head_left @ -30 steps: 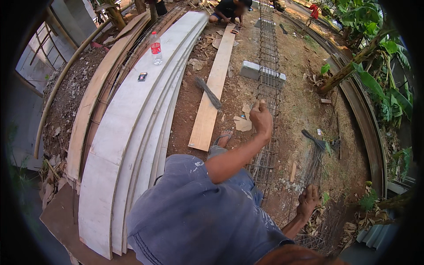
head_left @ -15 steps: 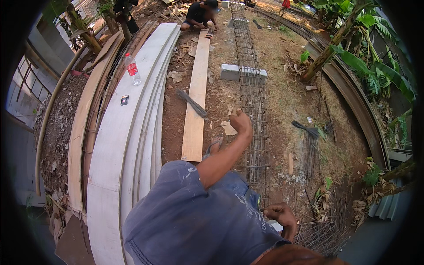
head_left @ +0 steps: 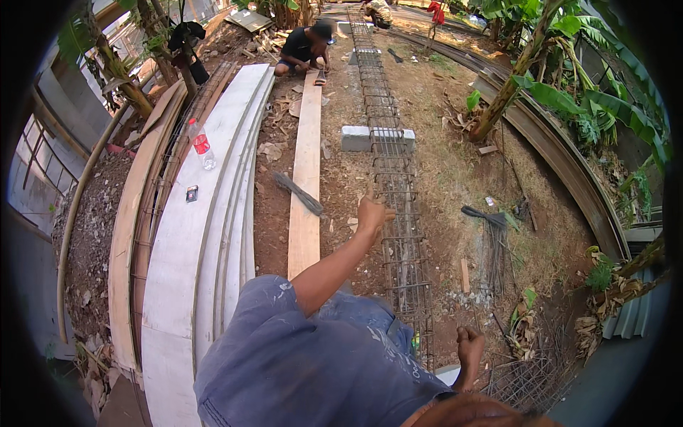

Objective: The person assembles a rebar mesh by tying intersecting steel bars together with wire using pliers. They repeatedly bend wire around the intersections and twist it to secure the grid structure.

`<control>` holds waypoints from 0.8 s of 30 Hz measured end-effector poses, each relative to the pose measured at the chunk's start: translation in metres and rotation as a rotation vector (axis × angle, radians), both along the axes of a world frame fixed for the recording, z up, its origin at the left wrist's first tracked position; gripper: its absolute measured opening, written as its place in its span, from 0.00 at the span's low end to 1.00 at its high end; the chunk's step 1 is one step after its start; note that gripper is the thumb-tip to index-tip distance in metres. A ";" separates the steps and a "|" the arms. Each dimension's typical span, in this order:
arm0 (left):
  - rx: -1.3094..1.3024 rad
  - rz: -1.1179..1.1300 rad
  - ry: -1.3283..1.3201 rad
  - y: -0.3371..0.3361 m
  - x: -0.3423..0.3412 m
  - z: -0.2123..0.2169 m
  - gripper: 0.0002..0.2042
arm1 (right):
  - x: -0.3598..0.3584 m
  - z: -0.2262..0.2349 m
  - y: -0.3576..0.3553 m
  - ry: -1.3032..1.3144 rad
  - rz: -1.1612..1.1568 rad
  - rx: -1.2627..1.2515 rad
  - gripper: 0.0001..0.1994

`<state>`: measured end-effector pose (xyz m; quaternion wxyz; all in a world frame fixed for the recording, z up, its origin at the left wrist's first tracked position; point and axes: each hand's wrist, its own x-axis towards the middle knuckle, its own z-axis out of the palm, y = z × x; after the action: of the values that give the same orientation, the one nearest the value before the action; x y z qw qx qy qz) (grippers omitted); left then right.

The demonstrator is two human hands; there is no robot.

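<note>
A long rebar cage of lengthwise bars and square stirrups runs away from me over the ground. My left hand is at its left edge, index finger stretched forward and thumb apart; whether it touches a bar is unclear. To the right of the cage, my right hand is raised with curled fingers, and anything inside them is too small to make out. Left of the cage lies a wooden plank with a bundle of thin grey wire across it. Another wire bundle lies on the right.
White boards are stacked on my left, bearing a plastic bottle and a small box. A concrete block sits under the cage. A person crouches at the plank's far end, near a saw. Tangled wire lies near right.
My view has tilted up, showing more of the far end. My right hand has moved outward to the right, away from my body. My left hand stays beside the cage, its index finger now extended.
</note>
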<state>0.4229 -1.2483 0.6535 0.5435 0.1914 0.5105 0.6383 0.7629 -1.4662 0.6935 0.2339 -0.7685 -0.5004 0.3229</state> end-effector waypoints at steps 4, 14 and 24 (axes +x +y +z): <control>-0.111 -0.043 0.147 0.007 -0.033 -0.023 0.36 | 0.008 0.038 0.000 1.323 0.257 0.079 0.12; -0.231 -0.049 -0.172 -0.028 -0.011 -0.062 0.32 | 0.015 -0.071 0.029 -0.338 -0.342 0.626 0.09; -0.621 -0.464 -0.515 -0.106 0.021 -0.137 0.25 | 0.089 -0.056 0.081 0.240 -0.533 0.580 0.10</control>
<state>0.4434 -1.3542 0.5161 0.8126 -0.0360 0.4696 0.3433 0.8520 -1.3856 0.6373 0.5731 -0.7303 -0.3231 0.1838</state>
